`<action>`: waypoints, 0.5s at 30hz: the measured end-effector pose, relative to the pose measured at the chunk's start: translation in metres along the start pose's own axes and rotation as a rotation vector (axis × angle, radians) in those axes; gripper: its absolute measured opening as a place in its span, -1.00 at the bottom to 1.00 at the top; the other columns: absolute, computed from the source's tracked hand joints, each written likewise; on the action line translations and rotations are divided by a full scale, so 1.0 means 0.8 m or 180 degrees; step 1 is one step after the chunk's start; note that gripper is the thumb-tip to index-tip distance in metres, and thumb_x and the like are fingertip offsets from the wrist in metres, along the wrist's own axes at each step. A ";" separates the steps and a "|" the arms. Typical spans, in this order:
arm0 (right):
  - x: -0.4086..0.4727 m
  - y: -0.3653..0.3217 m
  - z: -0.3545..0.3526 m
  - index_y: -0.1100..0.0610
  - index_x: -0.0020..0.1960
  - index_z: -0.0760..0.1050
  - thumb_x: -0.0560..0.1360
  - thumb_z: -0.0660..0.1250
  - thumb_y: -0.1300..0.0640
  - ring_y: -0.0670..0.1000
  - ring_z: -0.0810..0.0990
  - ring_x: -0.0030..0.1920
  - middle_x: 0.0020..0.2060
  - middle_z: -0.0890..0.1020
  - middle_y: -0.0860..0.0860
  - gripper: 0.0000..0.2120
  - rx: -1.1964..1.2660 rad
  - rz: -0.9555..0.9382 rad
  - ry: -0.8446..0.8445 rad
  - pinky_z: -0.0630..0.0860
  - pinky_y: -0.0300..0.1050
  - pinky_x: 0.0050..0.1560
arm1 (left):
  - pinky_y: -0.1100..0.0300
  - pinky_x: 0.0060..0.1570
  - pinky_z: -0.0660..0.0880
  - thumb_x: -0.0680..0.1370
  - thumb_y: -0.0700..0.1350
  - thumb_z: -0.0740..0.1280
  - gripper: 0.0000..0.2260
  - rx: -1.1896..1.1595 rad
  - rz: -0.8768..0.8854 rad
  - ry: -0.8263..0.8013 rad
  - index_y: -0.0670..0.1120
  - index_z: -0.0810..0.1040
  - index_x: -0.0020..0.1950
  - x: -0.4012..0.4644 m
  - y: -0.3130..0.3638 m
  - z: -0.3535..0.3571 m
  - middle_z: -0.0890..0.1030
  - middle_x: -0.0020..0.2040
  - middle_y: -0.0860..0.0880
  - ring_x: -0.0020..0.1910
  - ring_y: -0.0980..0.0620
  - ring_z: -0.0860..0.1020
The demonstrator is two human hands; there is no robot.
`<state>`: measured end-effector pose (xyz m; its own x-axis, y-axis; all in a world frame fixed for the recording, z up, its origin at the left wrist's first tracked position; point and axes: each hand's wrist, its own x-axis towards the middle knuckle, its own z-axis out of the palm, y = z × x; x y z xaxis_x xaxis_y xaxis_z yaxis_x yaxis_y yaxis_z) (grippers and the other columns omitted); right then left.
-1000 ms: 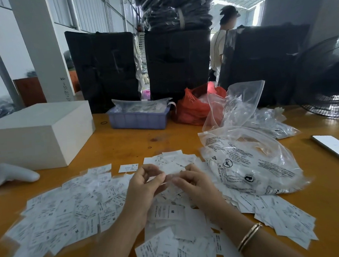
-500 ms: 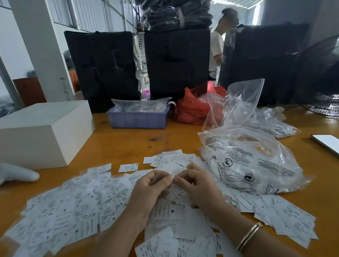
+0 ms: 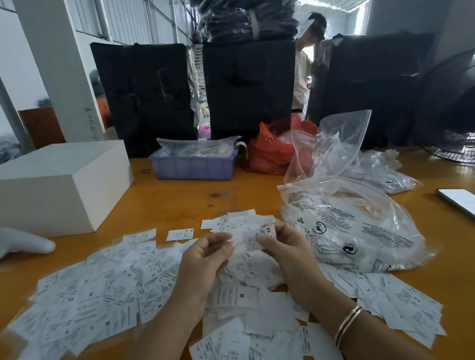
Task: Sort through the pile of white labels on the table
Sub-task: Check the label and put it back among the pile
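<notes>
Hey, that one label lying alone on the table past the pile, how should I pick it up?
The lone label lies flat on bare wood, apart from the pile. Probably best to come from above and pinch a short edge, sliding a fingertip under to lift it.

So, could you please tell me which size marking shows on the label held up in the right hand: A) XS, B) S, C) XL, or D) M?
A: the label pinched in the right hand above the pile of white labels carries the letters XS, printed sideways near its upper edge, while the left hand is curled beside it.
</notes>
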<state>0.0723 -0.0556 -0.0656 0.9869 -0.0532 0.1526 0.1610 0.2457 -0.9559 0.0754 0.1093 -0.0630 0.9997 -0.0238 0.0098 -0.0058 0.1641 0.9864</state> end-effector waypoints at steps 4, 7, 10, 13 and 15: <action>0.002 -0.004 -0.002 0.16 -0.20 0.65 0.44 0.36 0.34 0.06 0.67 -0.16 -0.20 0.67 0.12 -0.85 0.0777 0.0149 -0.0083 0.59 -0.18 -0.16 | 0.28 -0.30 0.56 0.40 -0.14 0.48 -0.88 -0.0038 0.0036 0.0041 0.09 0.66 -0.17 0.000 0.001 -0.001 0.69 -0.18 0.06 -0.20 0.06 0.67; 0.002 -0.005 -0.003 0.25 -0.07 0.63 0.44 0.33 0.37 0.09 0.69 -0.15 -0.14 0.69 0.18 -0.87 0.0952 0.0221 -0.0167 0.60 -0.16 -0.22 | 0.28 -0.30 0.56 0.33 -0.10 0.50 -0.87 -0.0131 0.0014 -0.0039 0.09 0.67 -0.17 -0.001 0.002 0.000 0.69 -0.18 0.05 -0.20 0.07 0.67; 0.001 -0.003 -0.002 0.19 0.04 0.58 0.46 0.36 0.32 0.08 0.67 -0.12 -0.06 0.68 0.16 -0.83 0.0502 0.0154 -0.0200 0.57 -0.18 -0.21 | 0.33 -0.33 0.54 0.36 -0.12 0.48 -0.86 -0.0135 0.0030 -0.0082 0.12 0.67 -0.16 -0.002 0.002 0.001 0.69 -0.18 0.07 -0.24 0.11 0.66; 0.000 0.002 0.002 0.04 0.20 0.50 0.48 0.36 0.29 0.05 0.62 -0.19 -0.12 0.59 0.14 -0.67 0.0132 0.0129 -0.0271 0.58 -0.15 -0.21 | 0.35 -0.36 0.53 0.45 -0.20 0.43 -0.83 -0.0218 0.0085 -0.0099 0.09 0.67 -0.10 -0.002 0.001 0.002 0.70 -0.15 0.05 -0.25 0.14 0.66; -0.002 0.003 0.005 -0.11 0.27 0.38 0.50 0.35 0.28 0.00 0.61 -0.32 -0.24 0.55 0.06 -0.55 -0.0070 0.0052 -0.0324 0.59 -0.13 -0.27 | 0.38 -0.36 0.52 0.47 -0.22 0.41 -0.82 -0.0229 0.0107 -0.0097 0.04 0.65 -0.03 -0.001 0.002 0.002 0.70 -0.13 0.05 -0.22 0.15 0.66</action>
<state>0.0712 -0.0511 -0.0668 0.9858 0.0494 0.1607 0.1458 0.2243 -0.9635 0.0746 0.1079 -0.0611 0.9977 -0.0468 0.0488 -0.0365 0.2357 0.9711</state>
